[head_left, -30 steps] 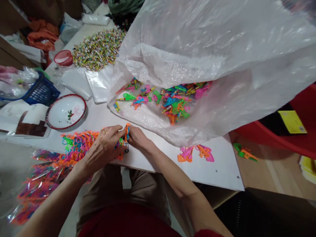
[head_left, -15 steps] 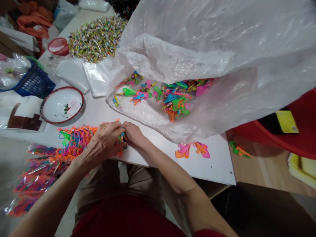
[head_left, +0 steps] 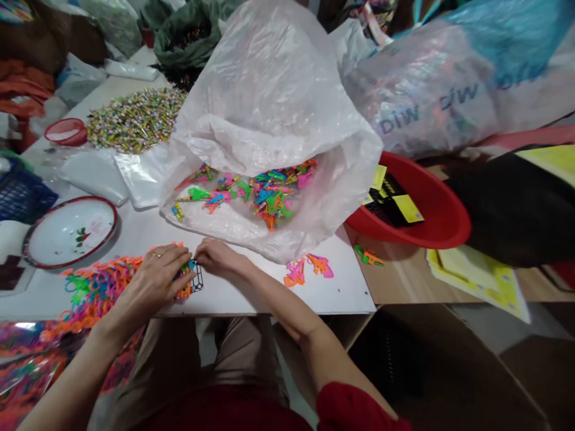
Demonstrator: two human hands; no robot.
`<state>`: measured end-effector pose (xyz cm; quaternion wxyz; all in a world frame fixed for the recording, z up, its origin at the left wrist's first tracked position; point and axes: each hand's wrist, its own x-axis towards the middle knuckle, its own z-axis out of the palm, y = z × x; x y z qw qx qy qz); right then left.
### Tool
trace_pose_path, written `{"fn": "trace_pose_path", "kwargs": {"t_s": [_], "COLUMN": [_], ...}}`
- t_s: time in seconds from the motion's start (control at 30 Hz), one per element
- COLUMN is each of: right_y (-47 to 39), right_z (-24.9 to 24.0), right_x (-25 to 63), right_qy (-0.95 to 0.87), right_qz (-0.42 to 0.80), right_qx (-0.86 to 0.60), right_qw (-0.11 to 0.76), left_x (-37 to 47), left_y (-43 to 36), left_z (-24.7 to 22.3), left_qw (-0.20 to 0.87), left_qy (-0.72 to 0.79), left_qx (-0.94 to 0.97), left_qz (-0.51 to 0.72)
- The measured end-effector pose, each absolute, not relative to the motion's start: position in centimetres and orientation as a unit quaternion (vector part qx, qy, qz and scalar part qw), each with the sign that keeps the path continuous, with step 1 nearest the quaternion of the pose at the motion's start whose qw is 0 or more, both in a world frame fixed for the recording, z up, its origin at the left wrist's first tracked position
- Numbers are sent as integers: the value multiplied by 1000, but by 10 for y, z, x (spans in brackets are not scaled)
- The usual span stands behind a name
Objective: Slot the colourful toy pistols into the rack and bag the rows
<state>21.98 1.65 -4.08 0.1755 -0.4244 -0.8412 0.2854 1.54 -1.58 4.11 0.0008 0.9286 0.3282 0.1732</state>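
Left hand (head_left: 157, 272) drapes over the row of plastic toys (head_left: 110, 281) on the tabletop (head_left: 240, 302), hiding part of it, and right hand (head_left: 220, 255) adjoins the black frame (head_left: 200, 280) at the row's end, neither grip being discernible, while the plastic sack (head_left: 278, 96) lies beyond and the enamel basin (head_left: 58, 236) stands left.

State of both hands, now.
Left hand: over the colourful plastic pieces, grip cannot be told.
Right hand: curled; whether it holds anything cannot be told.

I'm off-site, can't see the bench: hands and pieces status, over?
Left hand over colourful plastic pieces. Right hand beside black frame, grip unclear. Open plastic bag beyond both hands.
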Motion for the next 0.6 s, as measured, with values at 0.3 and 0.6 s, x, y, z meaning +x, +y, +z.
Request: {"fn": "trace_pose_path", "kwargs": {"t_s": [0.3,0.6], "right_y": [67,2], "right_z": [24,-11], "right_x": [365,325], "right_qy": [-799,-883], "right_qz": [-3,-23], "right_qx": [-598,-469], "right_qw": [-63,-22], "left_x": [13,14], "left_y": [-12,-15], "left_z": [30,49], "left_qw": [33,77], "left_qy": [331,343], "left_qx": [922,923], "left_qz": [200,157]}}
